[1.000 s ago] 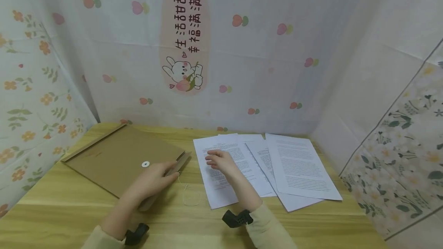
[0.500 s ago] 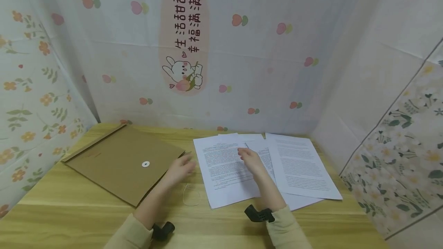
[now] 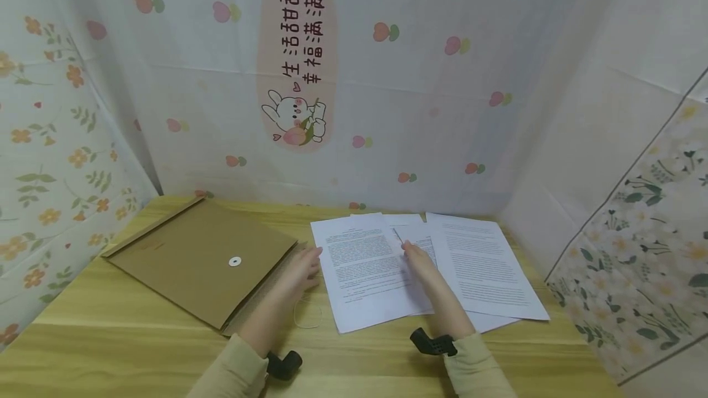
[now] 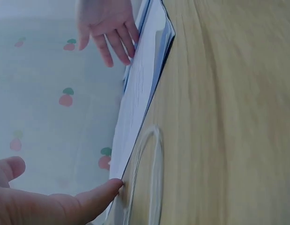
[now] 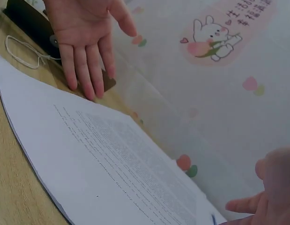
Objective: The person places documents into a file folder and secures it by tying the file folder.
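A stack of printed paper sheets (image 3: 359, 275) lies between my two hands. My left hand (image 3: 301, 272) is at its left edge, fingers extended; in the right wrist view the left palm (image 5: 84, 28) faces the sheets. At the stack's right edge is my right hand (image 3: 423, 263), its fingers (image 4: 117, 47) straight in the left wrist view. Neither hand's fingers curl round the paper. Left of them rests a brown string-tie document envelope (image 3: 204, 257) with a white button (image 3: 235, 261), its flap partly hidden behind my left forearm.
More printed sheets (image 3: 487, 269) overlap to the right of the stack. A loop of thin white string (image 3: 308, 318) lies on the wooden table (image 3: 354, 367) near my left wrist. Patterned cloth (image 3: 431, 109) hangs behind the table and at both sides.
My left hand has let go of the envelope's flap and moved right to the stack's left edge. My right hand has shifted right, from over the stack to its right edge.
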Demonstrator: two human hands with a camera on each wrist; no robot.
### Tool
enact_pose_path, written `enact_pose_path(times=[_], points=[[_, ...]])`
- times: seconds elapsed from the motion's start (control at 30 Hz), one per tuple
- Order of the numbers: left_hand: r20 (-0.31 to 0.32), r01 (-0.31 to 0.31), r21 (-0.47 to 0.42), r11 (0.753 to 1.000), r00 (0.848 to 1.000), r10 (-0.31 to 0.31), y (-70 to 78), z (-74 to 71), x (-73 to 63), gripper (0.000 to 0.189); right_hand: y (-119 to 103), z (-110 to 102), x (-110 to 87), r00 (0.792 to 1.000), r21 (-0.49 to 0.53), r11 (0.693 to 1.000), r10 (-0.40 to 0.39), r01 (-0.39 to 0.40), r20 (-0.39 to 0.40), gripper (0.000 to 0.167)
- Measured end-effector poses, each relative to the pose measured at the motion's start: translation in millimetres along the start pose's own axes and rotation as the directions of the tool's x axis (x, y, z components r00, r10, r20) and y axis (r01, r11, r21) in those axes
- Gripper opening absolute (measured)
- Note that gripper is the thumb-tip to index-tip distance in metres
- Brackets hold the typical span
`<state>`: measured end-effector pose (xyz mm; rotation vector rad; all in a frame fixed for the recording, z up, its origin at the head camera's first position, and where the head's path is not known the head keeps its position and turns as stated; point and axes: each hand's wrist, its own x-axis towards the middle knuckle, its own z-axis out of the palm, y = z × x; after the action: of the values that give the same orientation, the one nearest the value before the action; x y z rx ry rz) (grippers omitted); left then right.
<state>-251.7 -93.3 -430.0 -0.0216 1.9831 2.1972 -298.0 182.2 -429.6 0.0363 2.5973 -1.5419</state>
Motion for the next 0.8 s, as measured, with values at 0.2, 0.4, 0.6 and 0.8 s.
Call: enact_pose_path(times=[0.2, 0.4, 0.6, 0.8], points=[[-0.008, 0.036, -0.12, 0.992, 0.999, -0.038, 1.2, 6.0, 0.7, 0.075, 2.7, -0.9, 0.9, 1.0, 0.012, 1.0, 0.019, -0.019, -0.008, 0.074], [-0.019, 0.038, -0.183, 0.982, 0.999, -0.042, 1.5, 7.3, 1.8, 0.075, 4.2, -0.6, -0.6, 1.0, 0.035, 0.999, 0.015, -0.014, -0.027, 0.079], [-0.043, 0.036, -0.217, 0.976, 0.998, -0.047, -1.0, 6.2, 3.1, 0.078, 6.9, -2.0, -0.3, 0.998, 0.111, 0.994, 0.034, -0.027, -0.061, 0.066], [-0.071, 0.051, -0.216, 0.975, 0.995, -0.067, -2.8, 5.9, 4.0, 0.076, 7.5, -3.0, -1.5, 0.996, 0.255, 0.966, 0.061, -0.043, -0.063, 0.05]])
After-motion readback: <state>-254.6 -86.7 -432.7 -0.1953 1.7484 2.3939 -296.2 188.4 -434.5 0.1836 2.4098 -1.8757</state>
